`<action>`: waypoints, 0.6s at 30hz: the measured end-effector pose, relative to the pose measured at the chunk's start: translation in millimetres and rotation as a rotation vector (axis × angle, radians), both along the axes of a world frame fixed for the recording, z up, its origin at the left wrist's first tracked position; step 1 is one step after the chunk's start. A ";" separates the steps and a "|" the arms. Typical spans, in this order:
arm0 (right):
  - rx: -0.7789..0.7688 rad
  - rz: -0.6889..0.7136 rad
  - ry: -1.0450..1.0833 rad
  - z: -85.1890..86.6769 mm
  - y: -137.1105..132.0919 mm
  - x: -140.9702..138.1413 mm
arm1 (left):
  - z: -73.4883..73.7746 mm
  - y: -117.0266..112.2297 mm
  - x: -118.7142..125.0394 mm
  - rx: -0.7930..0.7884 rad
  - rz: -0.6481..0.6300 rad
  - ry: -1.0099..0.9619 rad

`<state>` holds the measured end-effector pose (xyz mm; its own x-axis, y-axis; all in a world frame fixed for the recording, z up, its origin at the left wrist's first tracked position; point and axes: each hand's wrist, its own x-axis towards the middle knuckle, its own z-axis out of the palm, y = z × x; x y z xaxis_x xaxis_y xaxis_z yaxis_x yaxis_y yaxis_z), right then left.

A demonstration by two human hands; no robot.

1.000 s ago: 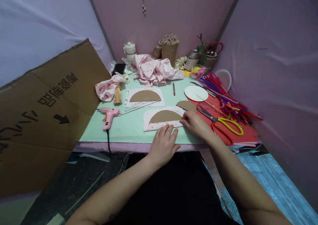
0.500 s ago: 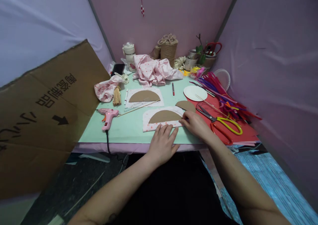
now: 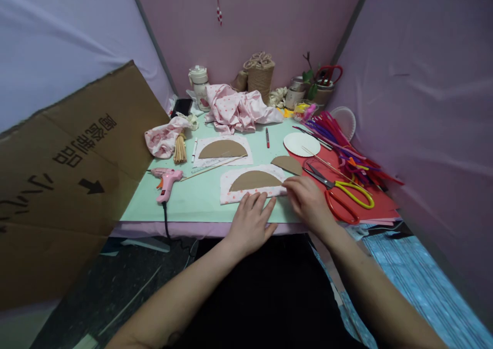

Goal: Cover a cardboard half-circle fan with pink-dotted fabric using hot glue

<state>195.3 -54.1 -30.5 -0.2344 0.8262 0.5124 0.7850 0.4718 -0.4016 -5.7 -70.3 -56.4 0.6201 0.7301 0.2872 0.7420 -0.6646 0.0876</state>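
While the left hand (image 3: 252, 223) lies with its fingers loosely spread and fingertips on the lower edge of the red-dotted white fabric (image 3: 226, 197), the right hand (image 3: 308, 200) is at that fabric's right end, its fingertips drawn close together; whether they pinch the cloth I cannot tell; the near cardboard half-disc (image 3: 256, 180) lies flat on the fabric, straight edge toward the person, just beyond the left fingertips; both rest on the mint-green table cover (image 3: 200, 202); behind them, a second cardboard half-disc (image 3: 223, 149) lies on its own piece of pale fabric (image 3: 246, 160), with a thin wooden stick (image 3: 213, 167) slanting near its straight edge; a third cardboard piece (image 3: 287, 164) lies just beyond the right hand; to the left is a pink glue gun (image 3: 168, 180), and to the right, scissors (image 3: 328, 183) with one yellow and one red handle lie open on red sheets (image 3: 379, 207).
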 end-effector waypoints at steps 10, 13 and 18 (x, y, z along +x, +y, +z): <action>0.092 0.138 -0.060 -33.6 -3.2 -5.2 | 0.7 0.2 -1.0 -0.021 0.004 0.014; 0.113 0.117 -0.070 -34.3 -3.3 -5.1 | 2.9 0.0 -1.7 -0.039 0.002 -0.001; 0.138 0.103 -0.072 -34.6 -4.3 -6.7 | 6.1 5.2 -7.0 -0.076 -0.024 -0.089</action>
